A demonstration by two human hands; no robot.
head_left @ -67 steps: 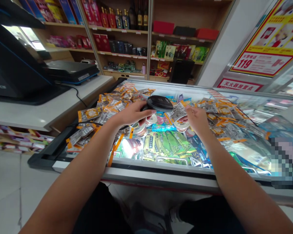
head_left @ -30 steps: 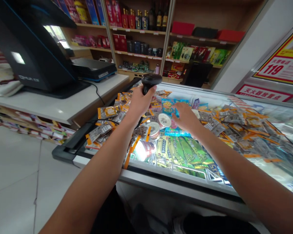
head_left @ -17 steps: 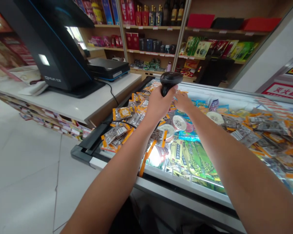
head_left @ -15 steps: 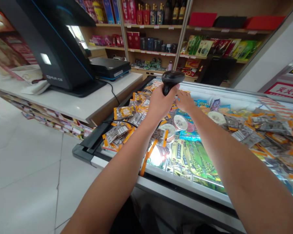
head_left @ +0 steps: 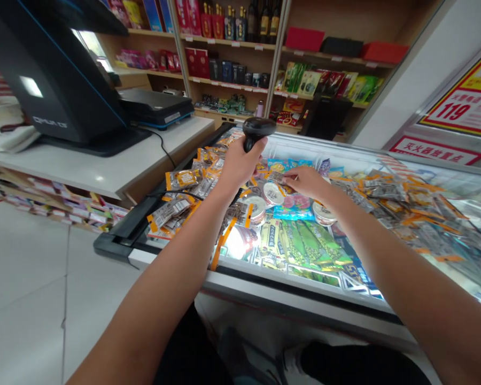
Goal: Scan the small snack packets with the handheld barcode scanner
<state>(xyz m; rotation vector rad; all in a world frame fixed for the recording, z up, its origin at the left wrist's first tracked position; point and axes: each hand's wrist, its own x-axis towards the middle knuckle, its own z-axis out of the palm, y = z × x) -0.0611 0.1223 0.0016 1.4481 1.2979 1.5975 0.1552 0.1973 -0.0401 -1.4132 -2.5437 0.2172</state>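
My left hand [head_left: 240, 163] is wrapped round the handle of a black barcode scanner [head_left: 258, 126], its head upright above the fist. To its right, my right hand [head_left: 308, 181] pinches a small snack packet [head_left: 278, 177] with orange ends and a clear brown middle. Both hands are above the glass top of a chest freezer [head_left: 304, 286]. A pile of similar packets [head_left: 180, 211] lies on the glass at the left, around and beyond my left forearm. Another large pile of packets [head_left: 409, 206] spreads over the glass on the right. The scanner's black cable [head_left: 176, 192] runs across the left pile.
A white counter [head_left: 104, 174] at the left carries a black checkout terminal [head_left: 76, 80] and a scale [head_left: 156, 104]. Shelves [head_left: 232, 45] with bottles and boxes stand behind. Round tubs [head_left: 273, 193] and green bags [head_left: 312, 243] show through the freezer glass.
My right hand has moved right, away from the scanner, with a snack packet now visible in its fingers. My left hand still holds the scanner. The view has turned to the right.
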